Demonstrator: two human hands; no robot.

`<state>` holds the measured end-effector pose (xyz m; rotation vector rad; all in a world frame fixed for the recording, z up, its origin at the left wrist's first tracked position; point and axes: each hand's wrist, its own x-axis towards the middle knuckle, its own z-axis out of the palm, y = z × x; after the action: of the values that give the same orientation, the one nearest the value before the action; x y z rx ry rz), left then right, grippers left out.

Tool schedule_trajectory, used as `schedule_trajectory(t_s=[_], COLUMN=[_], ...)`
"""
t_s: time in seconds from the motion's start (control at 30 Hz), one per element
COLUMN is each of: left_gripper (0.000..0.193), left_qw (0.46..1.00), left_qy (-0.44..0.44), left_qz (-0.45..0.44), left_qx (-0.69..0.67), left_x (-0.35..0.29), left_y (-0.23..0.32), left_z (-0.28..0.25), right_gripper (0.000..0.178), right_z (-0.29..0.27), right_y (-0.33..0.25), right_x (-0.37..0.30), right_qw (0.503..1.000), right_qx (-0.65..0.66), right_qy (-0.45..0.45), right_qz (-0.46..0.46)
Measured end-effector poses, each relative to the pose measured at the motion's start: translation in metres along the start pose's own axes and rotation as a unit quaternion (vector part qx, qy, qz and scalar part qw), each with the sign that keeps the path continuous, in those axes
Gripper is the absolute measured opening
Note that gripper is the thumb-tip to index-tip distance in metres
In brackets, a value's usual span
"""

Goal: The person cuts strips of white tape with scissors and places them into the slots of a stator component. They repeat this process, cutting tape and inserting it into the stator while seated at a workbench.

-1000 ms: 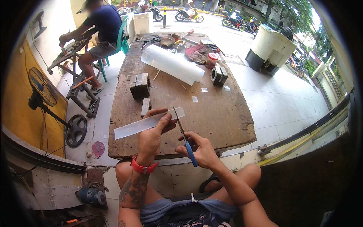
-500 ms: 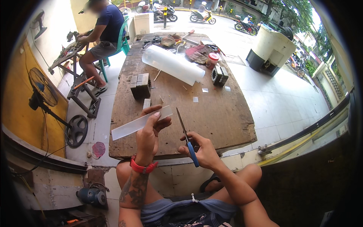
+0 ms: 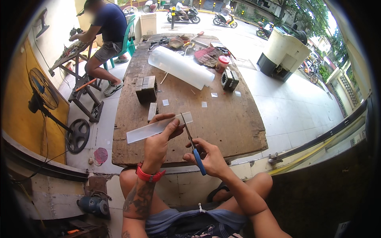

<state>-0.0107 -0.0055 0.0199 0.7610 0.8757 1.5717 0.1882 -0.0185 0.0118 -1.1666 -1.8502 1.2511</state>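
A translucent plastic strip (image 3: 147, 131) is pinched between the thumb and fingers of my left hand (image 3: 159, 139), slanting up to the right above the near part of the table. My right hand (image 3: 211, 158) grips a pair of scissors (image 3: 199, 162) with blue handles, blades pointing up and away. The blades cross the strip's right end, just beyond my left fingertips; whether they have bitten into it I cannot tell. Several small plastic squares (image 3: 204, 104) lie on the tabletop beyond my hands.
On the wooden table (image 3: 238, 131) lie a large translucent plastic roll (image 3: 180, 67), dark blocks (image 3: 146, 95) (image 3: 229, 81), a red-lidded jar (image 3: 222, 63) and a reddish cloth (image 3: 207, 56). A standing fan (image 3: 43, 89) is at left. Another person (image 3: 109, 23) sits at a small bench, far left.
My left hand has moved the strip rightward, so its end now meets the scissor blades. Another small square now shows beside the left block. The seated person's leg has shifted; motorbikes have moved right.
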Motion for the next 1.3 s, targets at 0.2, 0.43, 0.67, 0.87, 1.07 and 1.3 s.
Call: schedule_trajectory(t_s=[0.2,0.43,0.67,0.87,1.07,1.3], left_gripper=[0.035,0.033,0.032,0.034,0.033,0.034], left_qw=[1.0,0.998,0.999,1.0,1.0,0.998], left_qy=[-0.006,0.015,0.023,0.006,0.002,0.021], left_qz=[0.005,0.028,0.011,-0.002,-0.004,0.019], left_qx=[-0.008,-0.062,0.02,0.026,0.02,0.065], left_x=[0.0,0.003,0.0,-0.001,-0.001,0.001], left_y=[-0.001,0.004,0.007,0.005,0.002,-0.001], left_z=[-0.001,-0.006,-0.002,0.0,-0.001,-0.005], right_gripper=[0.045,0.044,0.052,0.052,0.052,0.05], right_z=[0.003,0.002,0.0,0.001,0.002,0.004], right_y=[0.002,0.003,-0.002,-0.005,-0.003,0.003], right_x=[0.001,-0.001,-0.004,-0.001,-0.001,0.0], right_qw=[0.999,0.999,1.0,1.0,1.0,0.994], right_qx=[0.037,0.047,0.004,0.013,0.022,0.099], right_qy=[-0.008,0.012,-0.008,-0.005,-0.004,-0.005], right_qz=[0.018,0.012,0.017,0.01,0.012,0.038])
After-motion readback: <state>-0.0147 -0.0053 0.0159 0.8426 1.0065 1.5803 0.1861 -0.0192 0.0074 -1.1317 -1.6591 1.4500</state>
